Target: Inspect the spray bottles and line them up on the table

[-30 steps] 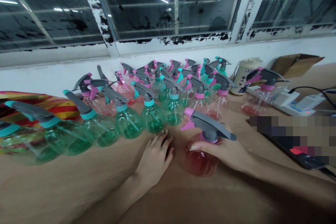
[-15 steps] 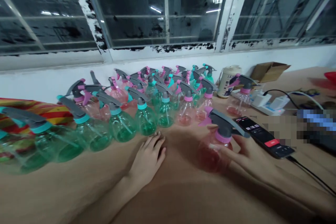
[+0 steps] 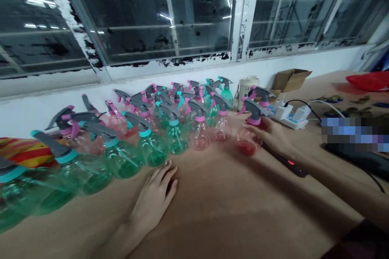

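Observation:
My right hand (image 3: 272,135) is wrapped round a pink spray bottle (image 3: 246,141) with a grey trigger and pink collar, standing at the right end of a front row of bottles. My left hand (image 3: 153,202) lies flat on the brown table, fingers stretched out, holding nothing, just in front of a green spray bottle (image 3: 152,149). Several pink and green spray bottles (image 3: 182,117) stand grouped against the white wall behind.
A phone (image 3: 287,162) lies under my right forearm. A white power strip (image 3: 288,114) with plugs, a beige jar (image 3: 246,89) and a cardboard box (image 3: 290,79) sit at the back right. Striped red-yellow cloth (image 3: 26,153) is at the left. Something red (image 3: 369,81) lies far right.
My right hand has carried the pink bottle away from me and to the right, up to the end of the row. The left hand stays flat. The view has swung right.

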A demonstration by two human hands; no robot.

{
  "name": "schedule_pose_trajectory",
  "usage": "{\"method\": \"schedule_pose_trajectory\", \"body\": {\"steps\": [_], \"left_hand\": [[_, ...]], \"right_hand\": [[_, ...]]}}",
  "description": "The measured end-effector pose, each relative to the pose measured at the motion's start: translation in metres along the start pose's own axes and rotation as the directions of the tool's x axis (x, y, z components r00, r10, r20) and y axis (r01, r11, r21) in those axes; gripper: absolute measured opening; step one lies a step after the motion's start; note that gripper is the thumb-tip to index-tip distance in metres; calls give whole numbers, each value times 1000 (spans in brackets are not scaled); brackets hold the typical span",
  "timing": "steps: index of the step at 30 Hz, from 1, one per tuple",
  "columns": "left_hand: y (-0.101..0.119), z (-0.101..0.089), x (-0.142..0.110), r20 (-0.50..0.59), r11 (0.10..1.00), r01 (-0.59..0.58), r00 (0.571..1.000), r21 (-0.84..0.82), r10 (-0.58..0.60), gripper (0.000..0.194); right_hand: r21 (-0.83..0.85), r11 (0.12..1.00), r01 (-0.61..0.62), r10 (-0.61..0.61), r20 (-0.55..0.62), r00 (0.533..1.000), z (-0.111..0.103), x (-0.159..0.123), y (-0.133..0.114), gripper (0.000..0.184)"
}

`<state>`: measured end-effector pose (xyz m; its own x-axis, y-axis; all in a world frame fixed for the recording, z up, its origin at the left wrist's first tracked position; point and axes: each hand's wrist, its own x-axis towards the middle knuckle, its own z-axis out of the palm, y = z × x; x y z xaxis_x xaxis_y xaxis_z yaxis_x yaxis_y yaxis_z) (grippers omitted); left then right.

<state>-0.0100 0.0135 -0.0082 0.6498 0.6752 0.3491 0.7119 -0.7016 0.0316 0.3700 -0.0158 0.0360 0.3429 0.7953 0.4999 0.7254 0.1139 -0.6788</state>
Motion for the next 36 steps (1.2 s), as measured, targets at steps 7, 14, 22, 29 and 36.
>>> {"method": "schedule_pose_trajectory", "body": {"steps": [7,14,22,29,36], "left_hand": [[-2,-1,0,13,1000,2,1000,-5,-2,35],[-2,-1,1,5,1000,11,1000,-14,-11,36],[-1,-2,0,25,999,25,999,-21,-25,35],[-3,-1,-2,16,999,30,999,-27,-30,37],[-5,2,-1,-33,1000,-17,999,-6,16,40]], "right_hand": [[1,999,-48,48,-45,998,10,22,15,37],[-11,1000,-20,19,-69,997,19,38,21,33],[42,999,13,-8,-136,991,39,56,26,44],[66,998,11,-1,-152,988,47,64,24,44],[96,995,-6,23,-178,984,31,46,17,57]]}}
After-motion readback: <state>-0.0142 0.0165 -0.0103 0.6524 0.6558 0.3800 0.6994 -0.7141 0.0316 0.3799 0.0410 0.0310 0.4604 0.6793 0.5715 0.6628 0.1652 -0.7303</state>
